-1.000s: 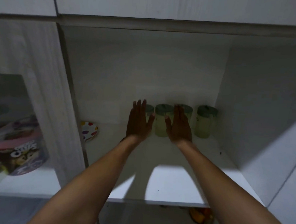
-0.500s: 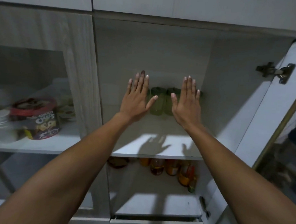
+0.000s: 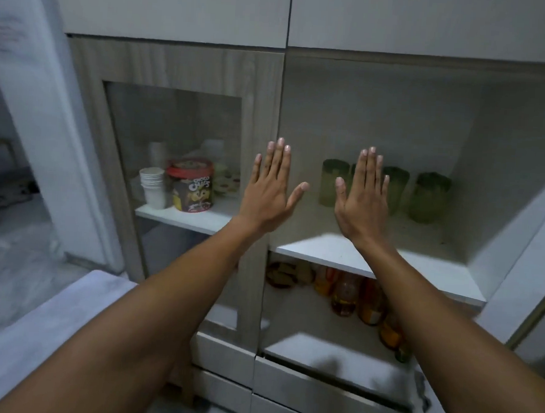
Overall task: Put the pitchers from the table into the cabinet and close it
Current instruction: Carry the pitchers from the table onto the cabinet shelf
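Several green pitchers (image 3: 428,196) stand in a row at the back of the open cabinet's white shelf (image 3: 341,253). One of them is partly hidden behind my right hand. My left hand (image 3: 267,187) and my right hand (image 3: 362,196) are raised flat in front of the cabinet, fingers straight and pointing up, holding nothing and well short of the pitchers. The cabinet's right door (image 3: 523,253) stands open at the right edge.
The left cabinet door (image 3: 173,130) with a glass pane is closed; behind it are white paper cups (image 3: 152,186) and a cereal tub (image 3: 192,185). Bottles (image 3: 345,293) stand on the lower shelf. A grey surface (image 3: 34,329) lies at lower left.
The view has pulled back from the cabinet and swung left. Both hands have drawn out from over the shelf, away from the pitchers, staying flat and empty.
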